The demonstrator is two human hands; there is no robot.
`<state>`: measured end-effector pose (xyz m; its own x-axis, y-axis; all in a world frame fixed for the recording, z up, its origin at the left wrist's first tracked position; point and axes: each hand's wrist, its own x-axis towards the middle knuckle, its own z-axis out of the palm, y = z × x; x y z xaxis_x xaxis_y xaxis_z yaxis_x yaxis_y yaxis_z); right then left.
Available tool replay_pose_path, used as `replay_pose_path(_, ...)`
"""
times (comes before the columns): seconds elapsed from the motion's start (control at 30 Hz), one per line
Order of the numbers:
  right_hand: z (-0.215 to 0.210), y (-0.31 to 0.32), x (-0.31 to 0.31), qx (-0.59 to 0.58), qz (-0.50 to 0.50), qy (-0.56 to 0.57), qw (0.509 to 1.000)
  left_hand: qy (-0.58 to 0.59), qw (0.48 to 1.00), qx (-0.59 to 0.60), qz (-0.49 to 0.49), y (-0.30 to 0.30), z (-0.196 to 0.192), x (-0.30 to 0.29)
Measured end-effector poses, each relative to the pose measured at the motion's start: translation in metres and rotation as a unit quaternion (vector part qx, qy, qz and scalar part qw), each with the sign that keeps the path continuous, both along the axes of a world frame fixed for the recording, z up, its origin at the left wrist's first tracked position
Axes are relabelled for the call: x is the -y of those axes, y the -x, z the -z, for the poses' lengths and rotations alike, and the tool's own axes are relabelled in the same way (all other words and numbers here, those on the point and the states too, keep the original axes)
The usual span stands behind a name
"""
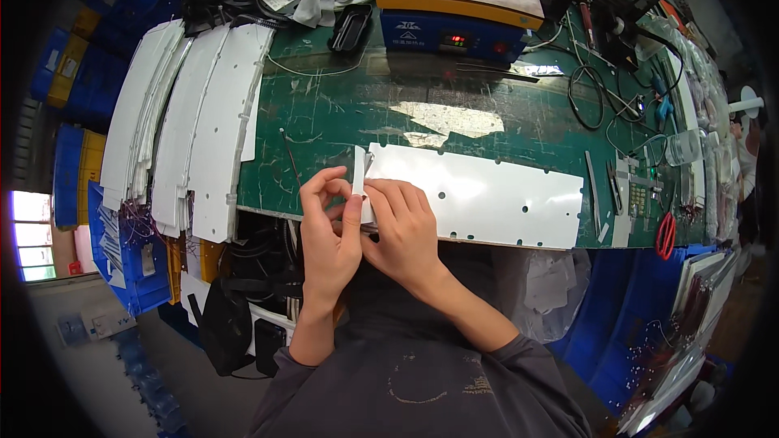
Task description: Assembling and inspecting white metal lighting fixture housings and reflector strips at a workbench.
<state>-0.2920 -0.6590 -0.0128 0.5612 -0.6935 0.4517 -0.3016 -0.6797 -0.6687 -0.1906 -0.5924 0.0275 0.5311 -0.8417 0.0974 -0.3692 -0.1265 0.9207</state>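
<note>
A long white sheet panel (503,195) with small holes and notched edges lies at the table's front edge. At its left end, a narrow white strip (359,169) stands up between my hands. My left hand (331,231) is closed, with thumb and forefinger pinching the strip. My right hand (399,231) bends over the panel's left end, fingers together and pressed on it beside the strip. Its fingertips partly hide the panel's corner and the strip's lower part.
Stacks of white panels (213,130) stand at the left of the green table (324,101). A blue heating box (454,32) sits at the back. Red-handled scissors (665,235), a metal ruler (593,186), a clear cup (683,148) and cables lie at the right.
</note>
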Motion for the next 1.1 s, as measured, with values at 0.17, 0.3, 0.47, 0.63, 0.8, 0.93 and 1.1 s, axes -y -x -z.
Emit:
replay_pose_path(0.17, 0.009, -0.005, -0.002, 0.038, 0.064, -0.025, 0.997, 0.123, 0.966, -0.225, -0.03, -0.016, 0.022, 0.005)
replay_pose_path(0.3, -0.005, 0.009, -0.003, 0.184, 0.086, -0.303, 0.931, 0.001, 0.999, -0.018, -0.029, -0.017, 0.038, 0.009)
replay_pose_path(0.47, -0.024, 0.067, 0.016, 0.352, 0.173, -0.328, 0.859, 0.006, 0.964, 0.265, 0.023, -0.006, 0.047, 0.017)
replay_pose_path(0.63, -0.029, 0.201, 0.036, 0.478, 0.395, -0.177, 0.764, -0.03, 0.939, 0.341, 0.0, -0.002, 0.05, 0.016)
replay_pose_path(0.8, -0.098, 0.351, 0.03, 0.333, 0.657, 0.118, 0.665, -0.031, 0.938, 0.346, 0.005, 0.0, 0.046, 0.019)
replay_pose_path(0.93, -0.137, 0.417, 0.005, 0.297, 0.692, 0.322, 0.574, -0.057, 0.944, 0.326, 0.006, -0.001, 0.042, 0.017)
replay_pose_path(1.1, -0.106, 0.428, -0.011, 0.095, 0.734, 0.427, 0.52, -0.038, 0.937, 0.346, 0.012, -0.004, 0.05, 0.017)
